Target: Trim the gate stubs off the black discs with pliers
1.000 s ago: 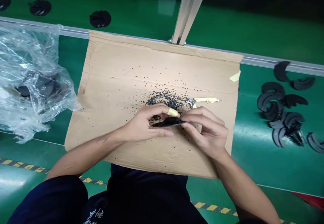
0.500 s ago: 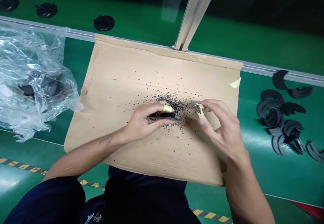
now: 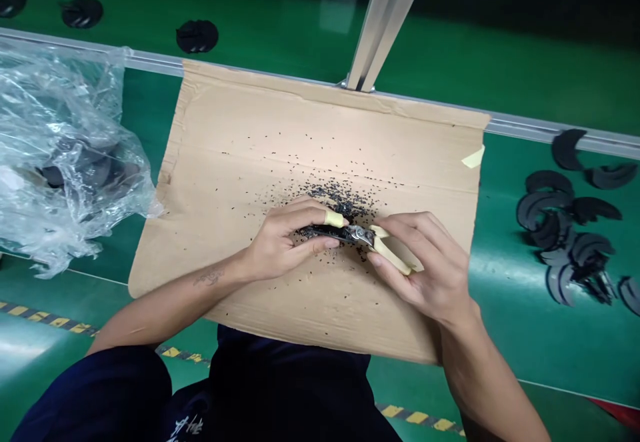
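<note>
My left hand [image 3: 283, 242] pinches a flat black plastic part [image 3: 323, 232] edge-on above a sheet of brown cardboard [image 3: 240, 142]; its index finger wears a yellow finger cot. My right hand [image 3: 425, 265] is closed round small cutters [image 3: 380, 245] with yellow handles. The metal jaws of the cutters touch the right end of the black part. A heap of small black trimmings [image 3: 337, 199] lies on the cardboard just beyond both hands.
A crumpled clear plastic bag [image 3: 60, 149] holding dark parts lies at the left. Several black crescent-shaped parts [image 3: 565, 229] are spread on the green surface at the right. An aluminium rail [image 3: 550, 132] and a slanted post [image 3: 383, 22] border the far side. More black parts [image 3: 197, 35] lie beyond it.
My right hand let go of the black part, reached to the cutters lying on the cardboard, picked them up and brought their jaws to the part. My left hand kept holding the part.
</note>
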`<action>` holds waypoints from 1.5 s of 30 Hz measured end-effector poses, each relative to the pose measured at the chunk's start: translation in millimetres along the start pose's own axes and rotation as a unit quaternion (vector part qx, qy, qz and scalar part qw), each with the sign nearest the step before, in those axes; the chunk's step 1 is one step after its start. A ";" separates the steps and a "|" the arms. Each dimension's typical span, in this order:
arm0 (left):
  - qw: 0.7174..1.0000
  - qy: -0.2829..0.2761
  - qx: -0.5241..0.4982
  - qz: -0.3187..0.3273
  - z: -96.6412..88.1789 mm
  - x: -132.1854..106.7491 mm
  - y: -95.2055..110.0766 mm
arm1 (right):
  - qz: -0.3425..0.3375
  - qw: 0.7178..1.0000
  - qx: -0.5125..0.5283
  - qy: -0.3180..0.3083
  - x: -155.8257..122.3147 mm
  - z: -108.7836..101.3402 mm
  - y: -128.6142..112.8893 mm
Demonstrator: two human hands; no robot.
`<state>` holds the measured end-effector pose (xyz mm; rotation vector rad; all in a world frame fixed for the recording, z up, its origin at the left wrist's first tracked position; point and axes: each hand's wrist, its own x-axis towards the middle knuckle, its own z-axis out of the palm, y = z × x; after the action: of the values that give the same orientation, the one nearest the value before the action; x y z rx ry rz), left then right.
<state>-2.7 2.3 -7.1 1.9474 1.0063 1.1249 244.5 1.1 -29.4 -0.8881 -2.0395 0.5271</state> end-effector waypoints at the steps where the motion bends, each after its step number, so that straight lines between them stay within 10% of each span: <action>1: 1.000 0.000 0.000 0.002 0.0 0.2 -0.4 | -0.002 1.000 0.002 0.001 -0.1 -0.1 0.5; 20: 1.000 -0.003 -0.005 -0.010 -0.4 1.2 -1.8 | 0.050 0.997 0.046 0.029 -1.6 5.7 -1.0; 27: 0.996 -0.042 0.073 0.022 -0.3 0.6 -3.2 | 0.004 0.996 -0.085 0.004 -2.6 14.2 7.6; 37: 0.995 0.011 -0.035 -0.093 1.3 0.2 3.6 | 0.213 0.960 0.183 0.019 -1.1 17.9 -7.7; 45: 0.984 -0.106 0.137 0.028 0.5 -5.9 -1.6 | 0.054 0.984 0.171 0.024 -1.3 15.2 -13.4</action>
<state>-4.7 -2.2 -10.9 2.2712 1.0378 0.8193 227.3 -9.4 -30.2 -0.7951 -1.7918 0.8761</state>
